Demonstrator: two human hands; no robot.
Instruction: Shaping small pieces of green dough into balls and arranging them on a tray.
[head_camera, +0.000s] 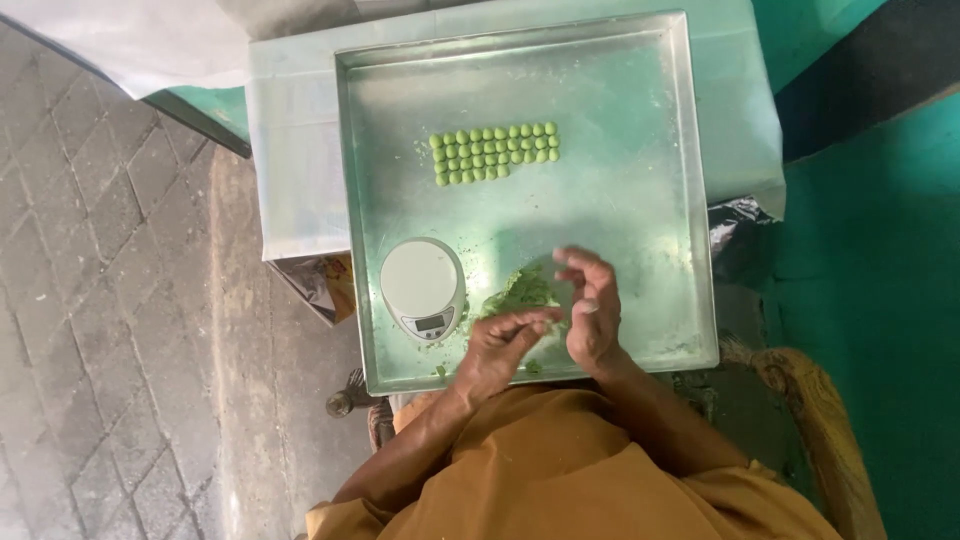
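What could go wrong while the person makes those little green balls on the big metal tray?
The scale sits right beside the green dough pile, so sticky bits might get on it. The left hand and right hand work close to the tray's near edge, where crumbs could perhaps fall off. A careless reach might also knock the neat rows of green balls out of line.

I see my left hand (503, 345) and right hand (592, 310) close together over green dough (517, 292) on the metal tray (640, 200), beside a white scale (423, 288); rows of green balls (493, 152) lie farther up.
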